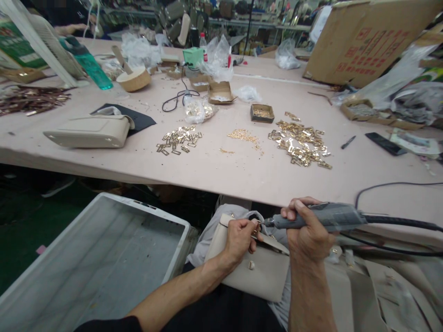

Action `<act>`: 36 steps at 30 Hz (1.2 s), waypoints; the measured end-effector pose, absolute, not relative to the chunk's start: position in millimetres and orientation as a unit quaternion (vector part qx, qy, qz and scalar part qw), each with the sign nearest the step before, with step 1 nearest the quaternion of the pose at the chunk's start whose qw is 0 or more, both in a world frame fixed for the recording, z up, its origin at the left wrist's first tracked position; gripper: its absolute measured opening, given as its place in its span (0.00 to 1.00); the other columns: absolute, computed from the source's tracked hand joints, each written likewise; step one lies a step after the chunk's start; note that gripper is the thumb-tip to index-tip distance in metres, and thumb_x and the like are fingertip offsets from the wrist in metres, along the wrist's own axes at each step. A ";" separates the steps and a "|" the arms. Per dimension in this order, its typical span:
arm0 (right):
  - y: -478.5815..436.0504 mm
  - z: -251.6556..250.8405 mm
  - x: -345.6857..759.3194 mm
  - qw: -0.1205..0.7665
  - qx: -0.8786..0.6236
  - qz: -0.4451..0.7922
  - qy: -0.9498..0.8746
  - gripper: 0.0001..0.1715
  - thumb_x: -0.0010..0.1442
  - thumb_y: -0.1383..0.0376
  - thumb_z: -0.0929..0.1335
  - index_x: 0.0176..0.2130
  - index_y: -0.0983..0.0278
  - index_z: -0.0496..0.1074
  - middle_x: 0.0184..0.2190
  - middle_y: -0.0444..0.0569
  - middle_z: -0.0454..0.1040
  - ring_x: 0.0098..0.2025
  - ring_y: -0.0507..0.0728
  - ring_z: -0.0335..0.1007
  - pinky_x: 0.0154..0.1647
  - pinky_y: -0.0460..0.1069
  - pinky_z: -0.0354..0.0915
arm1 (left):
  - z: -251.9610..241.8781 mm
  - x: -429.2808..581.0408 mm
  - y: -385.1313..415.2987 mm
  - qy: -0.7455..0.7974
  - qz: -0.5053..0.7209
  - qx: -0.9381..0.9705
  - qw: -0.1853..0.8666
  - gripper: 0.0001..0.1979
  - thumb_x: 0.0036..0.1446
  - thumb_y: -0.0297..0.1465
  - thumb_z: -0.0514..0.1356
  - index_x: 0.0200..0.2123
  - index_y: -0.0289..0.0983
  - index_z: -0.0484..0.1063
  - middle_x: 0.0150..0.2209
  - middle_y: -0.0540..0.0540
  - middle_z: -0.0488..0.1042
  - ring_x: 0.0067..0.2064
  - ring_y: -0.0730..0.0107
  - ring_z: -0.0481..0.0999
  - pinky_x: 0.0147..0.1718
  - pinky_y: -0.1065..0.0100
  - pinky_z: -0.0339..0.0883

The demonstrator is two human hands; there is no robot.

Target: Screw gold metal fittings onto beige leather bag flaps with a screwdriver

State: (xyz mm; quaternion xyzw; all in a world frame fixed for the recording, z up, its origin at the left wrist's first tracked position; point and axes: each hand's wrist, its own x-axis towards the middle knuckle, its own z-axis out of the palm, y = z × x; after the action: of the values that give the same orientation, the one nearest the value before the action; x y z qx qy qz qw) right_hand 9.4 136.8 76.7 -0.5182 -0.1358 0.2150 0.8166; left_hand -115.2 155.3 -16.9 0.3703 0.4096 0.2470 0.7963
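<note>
A cream handbag (pixel 266 272) rests on my lap, its flap edge raised near my fingers. My left hand (pixel 240 237) is closed at the top of the bag, pinching the flap with a small gold fitting (pixel 255 233) on it. In my right hand (pixel 308 228) is a grey electric screwdriver (pixel 332 216), my fingers wrapped around its body. The tool lies nearly level, and its tip points left, right by the fingers of my left hand. Whether the bit touches a screw is too small to tell.
On the table (pixel 214 170) lie gold metal plates (pixel 301 143), frame-shaped fittings (pixel 178 139) and tiny screws (pixel 244 136). Another cream bag (pixel 90 131) sits at the left. A grey plastic crate (pixel 138 249) stands left of my lap; more bag pieces (pixel 349 295) lie at the right.
</note>
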 end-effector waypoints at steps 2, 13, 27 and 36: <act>136.4 77.1 9.6 0.818 -0.517 0.213 -0.135 0.14 0.49 0.69 0.76 0.33 0.63 0.68 0.26 0.40 0.67 0.21 0.49 0.62 0.25 0.48 0.62 | -15.3 -114.8 156.0 0.414 0.247 0.353 0.802 0.22 0.58 0.46 0.64 0.28 0.30 0.75 0.24 0.40 0.78 0.11 0.77 0.62 0.08 0.76 0.50; 137.2 76.9 8.4 0.833 -0.498 0.208 -0.123 0.16 0.49 0.69 0.75 0.35 0.62 0.66 0.27 0.38 0.65 0.22 0.48 0.61 0.25 0.48 0.62 | -14.8 -113.9 158.3 0.409 0.248 0.306 0.823 0.22 0.55 0.46 0.66 0.28 0.29 0.76 0.23 0.41 0.78 0.12 0.77 0.63 0.08 0.75 0.51; 136.5 76.6 1.9 0.837 -0.498 0.176 -0.140 0.10 0.52 0.69 0.74 0.34 0.64 0.69 0.26 0.41 0.66 0.21 0.49 0.61 0.26 0.49 0.62 | -8.8 -112.1 162.5 0.423 0.231 0.300 0.823 0.22 0.53 0.45 0.65 0.28 0.28 0.77 0.23 0.39 0.78 0.12 0.75 0.63 0.09 0.73 0.51; 136.4 80.3 -11.7 0.819 -0.514 0.154 -0.204 0.07 0.55 0.67 0.73 0.33 0.64 0.71 0.24 0.42 0.69 0.20 0.50 0.63 0.26 0.50 0.62 | -6.8 -112.4 165.0 0.436 0.218 0.289 0.824 0.20 0.51 0.43 0.64 0.28 0.28 0.77 0.23 0.38 0.78 0.12 0.75 0.63 0.09 0.73 0.50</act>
State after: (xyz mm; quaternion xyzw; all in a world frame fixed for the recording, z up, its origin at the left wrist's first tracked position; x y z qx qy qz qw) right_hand -11.7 136.4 80.3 -0.5141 -0.2037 0.1543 0.8188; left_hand -112.4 165.0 -6.8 0.2894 0.4359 0.2182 0.8238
